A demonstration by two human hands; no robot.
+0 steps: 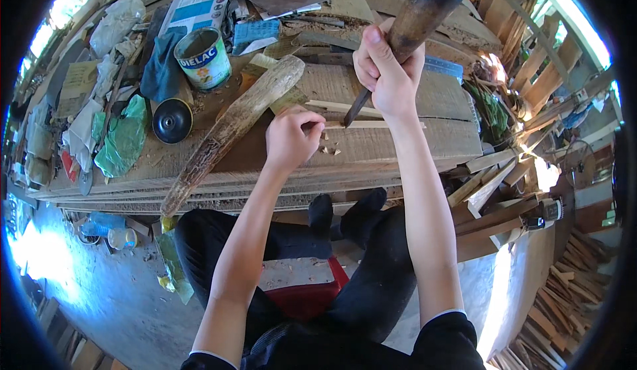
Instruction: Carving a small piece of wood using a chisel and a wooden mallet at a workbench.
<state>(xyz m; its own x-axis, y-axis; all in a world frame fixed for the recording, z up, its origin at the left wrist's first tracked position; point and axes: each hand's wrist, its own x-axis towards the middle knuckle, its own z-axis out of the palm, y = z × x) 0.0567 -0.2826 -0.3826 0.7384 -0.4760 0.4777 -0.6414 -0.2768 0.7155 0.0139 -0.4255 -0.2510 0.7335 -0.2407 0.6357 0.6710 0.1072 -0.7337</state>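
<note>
My right hand (391, 71) is wrapped round a chisel (421, 18) with a thick, worn wooden handle. The chisel leans, its dark blade pointing down and left to a thin wooden strip (378, 124) on the bench. Closed over the strip's left end is my left hand (292, 138), its fingers curled so that the grip is partly hidden. A second pale strip (345, 108) lies just behind. Small wood chips (328, 149) are scattered in front of the strip. Left of my left hand, a rough wooden club (232, 131) lies slantwise across the bench.
The thick plank bench (431, 148) carries a tin can (202, 58), a black round disc (172, 121), a blue cloth (162, 65) and green plastic (126, 138) at left. A blue ruler (443, 67) lies at right. Scrap wood (570, 290) is piled on the right.
</note>
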